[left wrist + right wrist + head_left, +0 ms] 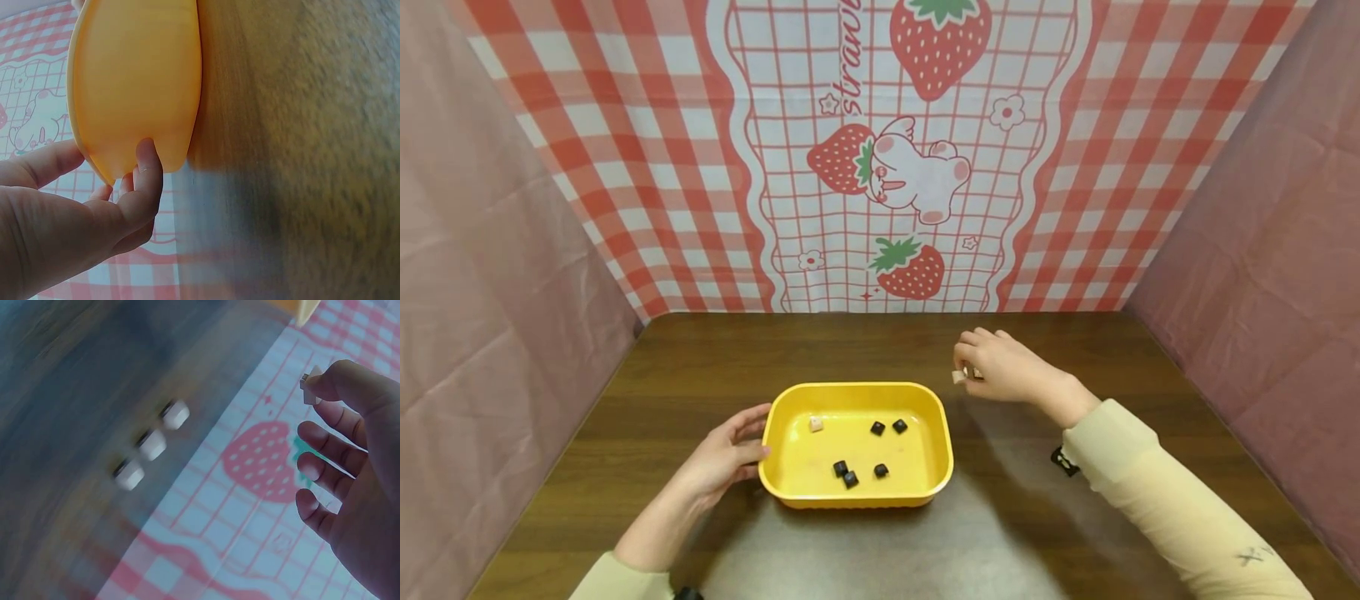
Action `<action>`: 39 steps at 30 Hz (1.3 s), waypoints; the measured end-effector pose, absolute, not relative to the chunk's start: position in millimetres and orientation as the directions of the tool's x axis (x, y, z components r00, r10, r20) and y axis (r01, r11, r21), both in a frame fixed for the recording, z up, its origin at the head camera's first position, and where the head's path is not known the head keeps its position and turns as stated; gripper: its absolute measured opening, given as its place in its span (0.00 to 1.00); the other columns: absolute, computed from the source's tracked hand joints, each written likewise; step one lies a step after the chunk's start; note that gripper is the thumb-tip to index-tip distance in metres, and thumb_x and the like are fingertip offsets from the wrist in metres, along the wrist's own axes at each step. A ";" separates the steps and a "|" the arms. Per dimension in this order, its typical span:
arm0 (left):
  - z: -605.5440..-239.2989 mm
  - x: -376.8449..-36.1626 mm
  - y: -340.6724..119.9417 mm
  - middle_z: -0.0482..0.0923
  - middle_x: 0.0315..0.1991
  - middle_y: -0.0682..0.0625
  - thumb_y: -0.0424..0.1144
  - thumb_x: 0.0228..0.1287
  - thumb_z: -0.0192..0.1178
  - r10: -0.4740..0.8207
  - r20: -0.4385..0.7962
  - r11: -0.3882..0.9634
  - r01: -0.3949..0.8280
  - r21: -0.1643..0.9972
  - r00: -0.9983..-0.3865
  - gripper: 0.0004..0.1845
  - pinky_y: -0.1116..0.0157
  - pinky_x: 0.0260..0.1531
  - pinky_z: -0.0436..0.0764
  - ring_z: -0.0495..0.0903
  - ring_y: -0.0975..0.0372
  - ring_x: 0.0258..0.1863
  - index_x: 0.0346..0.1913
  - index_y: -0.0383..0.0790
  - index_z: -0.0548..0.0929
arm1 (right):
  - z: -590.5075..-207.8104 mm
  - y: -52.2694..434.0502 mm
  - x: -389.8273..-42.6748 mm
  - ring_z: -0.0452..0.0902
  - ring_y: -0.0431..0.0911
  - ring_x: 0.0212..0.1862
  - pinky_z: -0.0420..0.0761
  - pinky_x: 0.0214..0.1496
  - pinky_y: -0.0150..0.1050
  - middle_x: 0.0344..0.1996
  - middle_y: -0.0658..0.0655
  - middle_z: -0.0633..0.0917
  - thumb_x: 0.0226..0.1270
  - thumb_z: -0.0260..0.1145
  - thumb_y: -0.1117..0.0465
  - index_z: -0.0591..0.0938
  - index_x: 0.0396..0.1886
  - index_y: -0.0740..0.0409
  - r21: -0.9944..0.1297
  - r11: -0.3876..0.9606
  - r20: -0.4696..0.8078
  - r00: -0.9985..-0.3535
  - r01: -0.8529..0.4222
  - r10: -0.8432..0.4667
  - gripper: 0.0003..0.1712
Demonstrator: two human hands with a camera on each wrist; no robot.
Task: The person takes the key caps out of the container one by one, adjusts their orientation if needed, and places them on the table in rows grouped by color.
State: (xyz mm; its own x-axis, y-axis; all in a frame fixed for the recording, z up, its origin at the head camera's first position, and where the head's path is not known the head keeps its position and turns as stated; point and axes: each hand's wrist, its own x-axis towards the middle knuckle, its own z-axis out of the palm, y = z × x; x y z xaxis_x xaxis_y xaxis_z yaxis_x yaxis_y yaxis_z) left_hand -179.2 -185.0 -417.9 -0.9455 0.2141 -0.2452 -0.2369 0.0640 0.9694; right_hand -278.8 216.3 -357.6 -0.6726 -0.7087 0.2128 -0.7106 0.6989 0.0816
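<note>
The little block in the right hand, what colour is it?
The little block is white or cream, pinched by the right hand; the head view shows it best.

Evenly and softly lit from above, no hard glare. Sharp in the head view, with a pale sheen on the table (880,550) just below the left hand (722,458) and a soft shadow under the right hand (1007,367). Slight bending of straight lines toward the edges. Heavily blurred in both wrist views: smeared wood grain beside the left hand, three white pieces (152,445) streaked left of the right hand.
</note>
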 end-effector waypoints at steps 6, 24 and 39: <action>-417.6 -179.4 -184.8 0.58 0.65 0.31 0.23 0.61 0.53 0.214 -0.243 0.067 -0.234 0.970 -0.946 0.34 0.56 0.40 0.81 0.76 0.52 0.51 0.71 0.33 0.55 | -362.4 241.4 -285.6 0.71 0.48 0.37 0.68 0.32 0.42 0.29 0.48 0.74 0.44 0.72 0.59 0.77 0.27 0.50 0.074 0.767 0.181 -0.748 -0.637 -0.639 0.12; -419.1 -179.3 -186.0 0.59 0.64 0.30 0.23 0.61 0.53 0.216 -0.231 0.060 -0.223 0.973 -0.949 0.34 0.57 0.40 0.81 0.76 0.52 0.51 0.70 0.33 0.56 | -389.6 284.2 -304.6 0.71 0.51 0.37 0.69 0.30 0.45 0.29 0.51 0.75 0.44 0.72 0.59 0.76 0.27 0.53 0.055 0.853 0.157 -0.839 -0.519 -0.521 0.12; -420.0 -180.2 -187.0 0.59 0.65 0.31 0.23 0.62 0.53 0.221 -0.233 0.056 -0.226 0.972 -0.947 0.34 0.57 0.40 0.81 0.76 0.52 0.51 0.71 0.34 0.55 | -417.8 309.5 -318.1 0.70 0.52 0.35 0.69 0.29 0.45 0.29 0.54 0.74 0.50 0.70 0.60 0.76 0.28 0.55 0.002 0.904 0.109 -0.899 -0.427 -0.424 0.10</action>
State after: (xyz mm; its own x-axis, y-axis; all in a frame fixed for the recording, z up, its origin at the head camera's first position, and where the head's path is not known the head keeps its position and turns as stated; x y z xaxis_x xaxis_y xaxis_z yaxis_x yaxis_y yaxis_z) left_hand -180.2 -187.0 -420.0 -0.9471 0.2208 -0.2330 -0.2261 0.0561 0.9725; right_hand -318.1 309.5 -417.8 -0.8988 -0.4245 0.1094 -0.4268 0.9043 0.0019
